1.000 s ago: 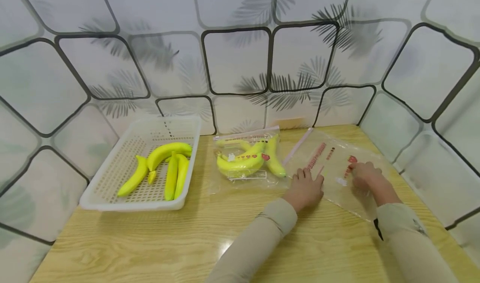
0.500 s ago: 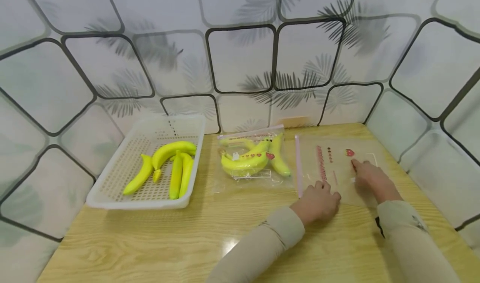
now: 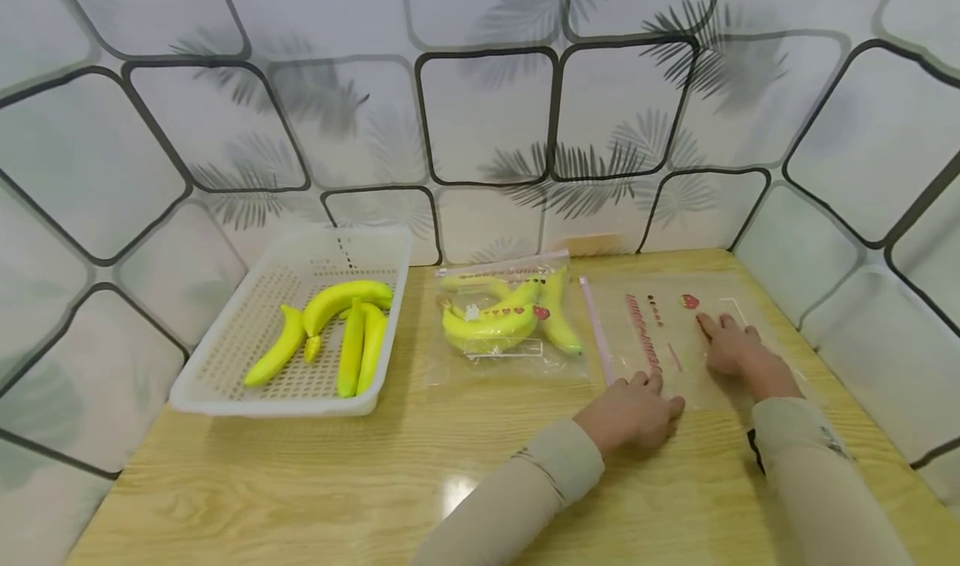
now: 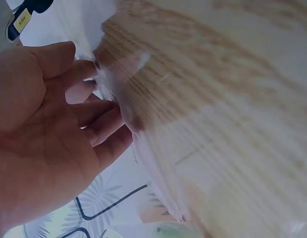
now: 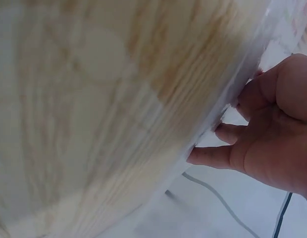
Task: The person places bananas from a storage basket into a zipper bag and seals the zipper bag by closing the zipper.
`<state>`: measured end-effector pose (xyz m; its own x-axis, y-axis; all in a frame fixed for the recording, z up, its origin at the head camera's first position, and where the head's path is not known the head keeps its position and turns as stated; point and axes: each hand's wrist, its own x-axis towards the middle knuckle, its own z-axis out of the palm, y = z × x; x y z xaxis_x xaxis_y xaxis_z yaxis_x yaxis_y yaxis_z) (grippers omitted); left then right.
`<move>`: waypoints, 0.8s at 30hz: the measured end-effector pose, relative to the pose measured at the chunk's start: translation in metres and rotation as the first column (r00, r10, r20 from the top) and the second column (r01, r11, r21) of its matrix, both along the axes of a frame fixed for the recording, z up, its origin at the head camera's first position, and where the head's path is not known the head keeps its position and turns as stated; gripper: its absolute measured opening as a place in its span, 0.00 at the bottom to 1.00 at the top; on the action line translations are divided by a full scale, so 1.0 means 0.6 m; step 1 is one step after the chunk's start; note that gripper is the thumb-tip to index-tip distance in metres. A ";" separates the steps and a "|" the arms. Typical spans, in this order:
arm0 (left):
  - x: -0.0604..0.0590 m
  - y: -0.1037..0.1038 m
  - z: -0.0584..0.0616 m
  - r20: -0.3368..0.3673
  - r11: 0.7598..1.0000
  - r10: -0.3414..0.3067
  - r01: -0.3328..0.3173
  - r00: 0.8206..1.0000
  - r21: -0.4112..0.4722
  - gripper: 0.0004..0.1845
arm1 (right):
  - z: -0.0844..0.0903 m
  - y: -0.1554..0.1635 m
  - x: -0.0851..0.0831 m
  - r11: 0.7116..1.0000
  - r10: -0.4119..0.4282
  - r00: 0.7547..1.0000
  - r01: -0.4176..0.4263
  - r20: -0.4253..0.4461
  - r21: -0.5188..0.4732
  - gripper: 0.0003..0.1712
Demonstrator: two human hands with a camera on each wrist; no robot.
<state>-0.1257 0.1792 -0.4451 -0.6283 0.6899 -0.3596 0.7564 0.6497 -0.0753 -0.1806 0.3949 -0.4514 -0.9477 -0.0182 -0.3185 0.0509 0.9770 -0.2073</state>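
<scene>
Surface: wooden table point(image 3: 300, 483) against a leaf-patterned wall, as I see it from the head view.
Left hand point(image 3: 630, 412): fingers loosely bent, pressing the near left corner of the empty zip bag point(image 3: 667, 341); gripping nothing.
Right hand point(image 3: 731, 349): fingers flat on the bag's middle.
Empty zip bag: flat at 2 o'clock.
Filled bag point(image 3: 506, 320): bananas inside, just left of it.
Basket point(image 3: 225, 366): loose bananas point(image 3: 337, 328), at 10 o'clock.
</scene>
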 end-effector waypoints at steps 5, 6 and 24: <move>0.003 -0.006 0.003 -0.012 1.000 -0.013 0.014 1.000 0.021 0.24 | 0.002 0.000 -0.002 1.000 0.006 1.000 -0.006 -0.024 -0.010 0.38; 0.004 -0.007 0.004 -0.024 0.999 -0.020 0.021 1.000 0.033 0.24 | 0.002 0.000 -0.002 1.000 -0.004 1.000 0.004 -0.020 -0.015 0.38; -0.001 -0.012 0.001 -0.121 0.990 -0.069 0.083 0.990 0.116 0.19 | -0.021 0.012 -0.013 0.992 -0.092 0.996 0.092 0.013 -0.087 0.38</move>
